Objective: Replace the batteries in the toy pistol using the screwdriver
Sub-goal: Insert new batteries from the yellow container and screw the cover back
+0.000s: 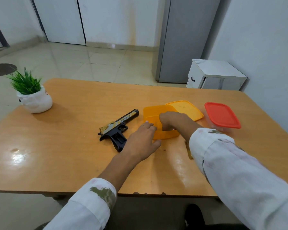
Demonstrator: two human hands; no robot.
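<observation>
The toy pistol, black with a gold and camouflage slide, lies on its side near the middle of the wooden table, muzzle pointing far right. Just right of it stands an open orange container. My left hand rests flat on the table, its straight fingers touching the container's left wall and its thumb at the front corner. My right hand reaches down into the container, where its fingertips are hidden. No screwdriver or batteries are clearly visible.
The orange lid lies behind the container. A clear container with a red lid stands at the right. A potted plant sits at the far left corner. A thin yellowish object lies beside my right sleeve.
</observation>
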